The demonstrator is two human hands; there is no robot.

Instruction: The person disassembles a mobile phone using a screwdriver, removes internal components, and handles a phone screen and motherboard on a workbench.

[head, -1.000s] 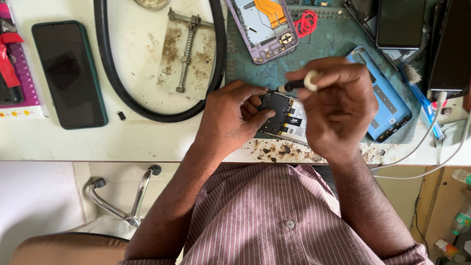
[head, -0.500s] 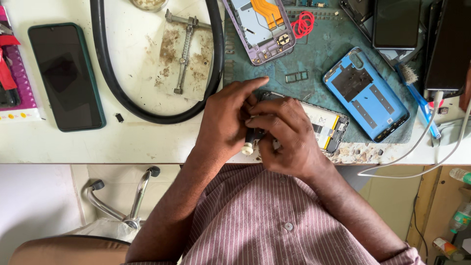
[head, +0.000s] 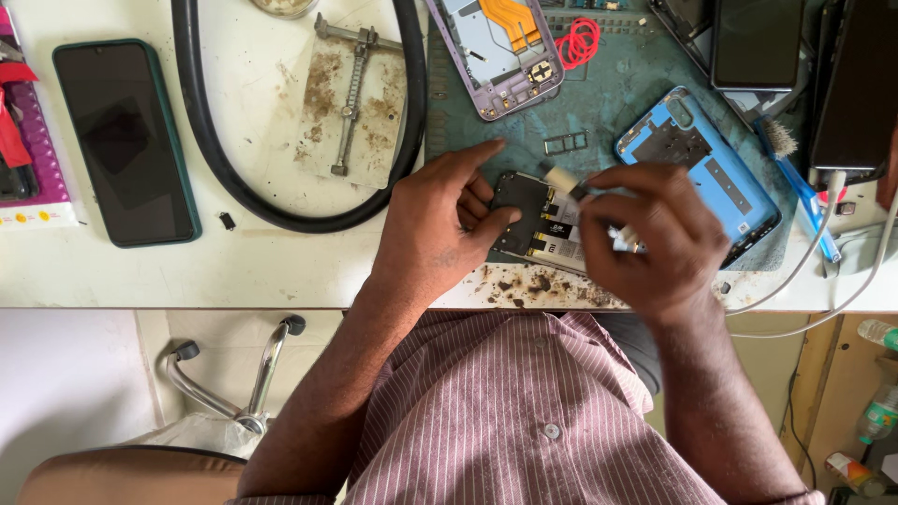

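The opened phone (head: 538, 224) lies at the near edge of the white counter (head: 234, 271), on the lower rim of a green mat (head: 636, 84), with brown crumbs (head: 533, 285) scattered between it and the edge. Open room is scarce: a blue phone shell (head: 697, 168) sits just right of it, a purple phone frame (head: 496, 51) beyond, and a black hose loop (head: 281, 201) curves to the left around a metal clamp (head: 351, 93). A dark phone (head: 126, 140) lies well apart at far left.

The left hand (head: 435, 229) presses the opened phone's left side, thumb on its black cover. The right hand (head: 650, 234) has its grip closed around a slim tool (head: 561, 178), whose pale tip sits over the phone's upper edge.
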